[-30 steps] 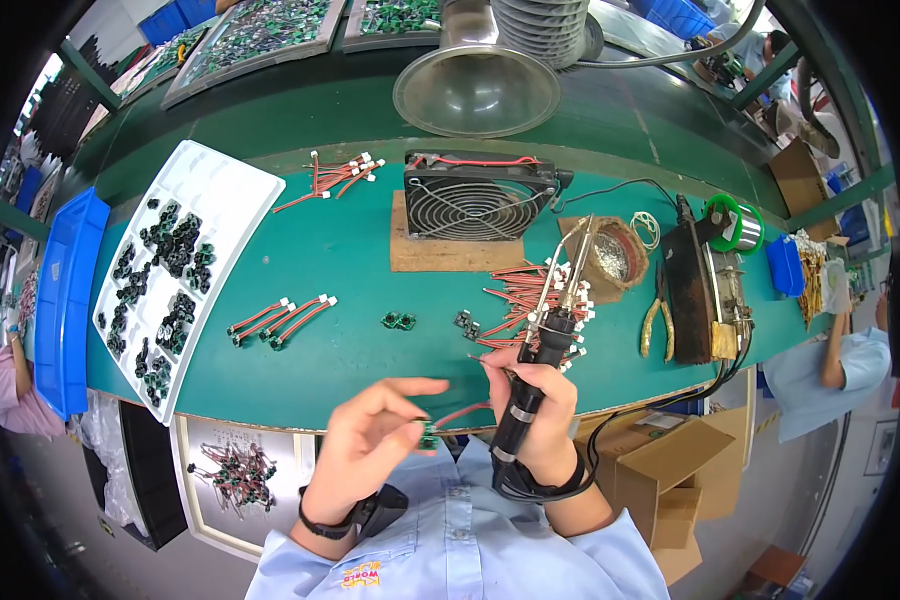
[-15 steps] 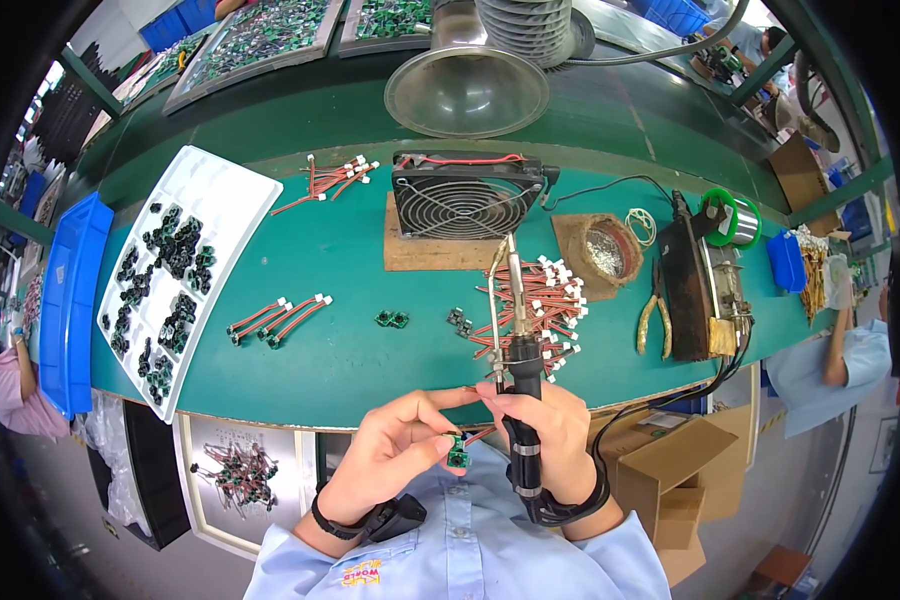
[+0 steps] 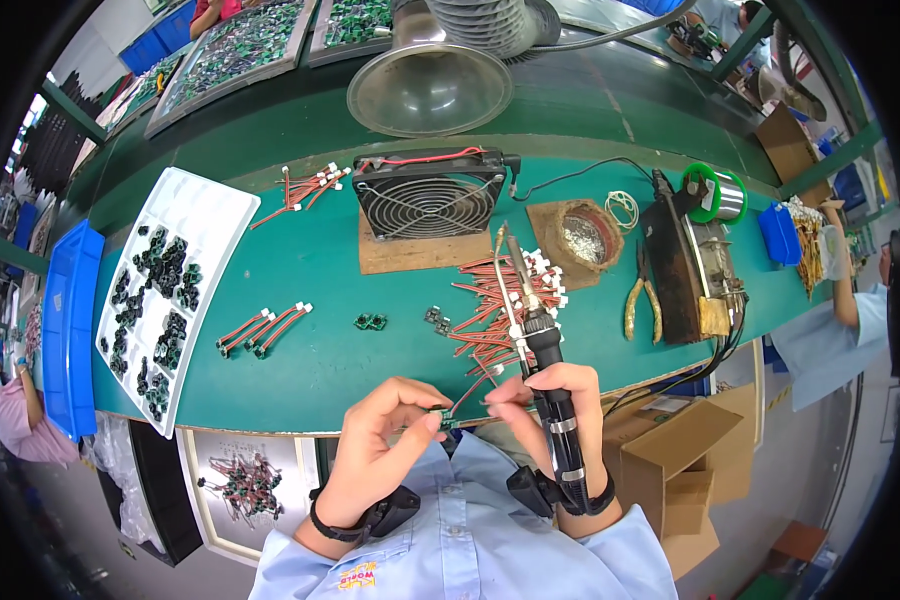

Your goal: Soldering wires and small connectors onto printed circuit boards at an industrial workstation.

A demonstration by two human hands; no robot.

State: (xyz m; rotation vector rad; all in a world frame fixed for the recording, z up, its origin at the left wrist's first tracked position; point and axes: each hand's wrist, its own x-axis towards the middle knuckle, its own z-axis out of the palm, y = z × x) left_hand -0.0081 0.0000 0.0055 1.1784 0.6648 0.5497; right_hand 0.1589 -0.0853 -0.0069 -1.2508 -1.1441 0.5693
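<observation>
- The left hand (image 3: 380, 440) has its thumb and forefinger pinched together on a tiny green part (image 3: 446, 418), right at the fingertips, just off the near edge of the green bench mat (image 3: 310, 260).
- The right hand (image 3: 555, 420) is wrapped around the black handle of a soldering iron (image 3: 535, 330). The shaft sticks out above the fist and the metal tip points away over the mat.
- The right thumb and forefinger also close on a thin red wire (image 3: 470, 385), which runs down to the small part, so both sets of fingertips sit nearly touching at the mat's near edge.
- The mat looks like smooth rubber. On it behind the iron is a loose pile of red leads with white plugs (image 3: 500, 295).
- A square black fan (image 3: 428, 195) with a round wire grille sits on a cardboard sheet at the back of the mat.
- On the mat's right side there's a round tray of shiny solder dross (image 3: 585, 235), yellow-handled pliers (image 3: 640, 300) and a green spool of solder (image 3: 715, 195).
- A white tray of dark little coils (image 3: 165, 290) is at the mat's left end.
- The held part is too small to make out properly. You can't see whether the wire is joined to it, and the iron's cord drops out of sight behind the wrist.
</observation>
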